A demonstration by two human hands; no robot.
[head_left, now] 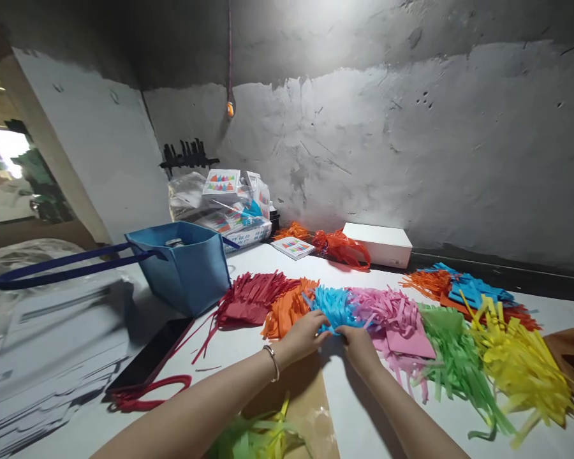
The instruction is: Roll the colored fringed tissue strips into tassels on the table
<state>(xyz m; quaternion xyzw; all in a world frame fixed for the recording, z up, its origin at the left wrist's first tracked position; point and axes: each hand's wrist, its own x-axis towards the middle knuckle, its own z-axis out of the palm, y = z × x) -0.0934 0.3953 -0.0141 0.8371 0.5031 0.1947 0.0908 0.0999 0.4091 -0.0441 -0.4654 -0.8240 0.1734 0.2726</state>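
A bundle of blue fringed tissue paper (333,302) lies on the white table in front of me, between orange fringe (289,306) on its left and pink fringe (387,309) on its right. My left hand (309,331), with a bracelet on the wrist, pinches the near left edge of the blue bundle. At its near right edge, my right hand (356,344) grips the same bundle, fingertips partly hidden. Dark red fringe (251,299) lies farther left; green fringe (452,344) and yellow fringe (521,363) spread to the right.
A blue tote bag (182,268) and a dark phone (150,354) with a red strap lie left. Behind are plastic-wrapped packages (224,210), a printed card (293,247), a red plastic bag (339,245) and a white box (377,243). Brown paper (316,408) lies under my left forearm.
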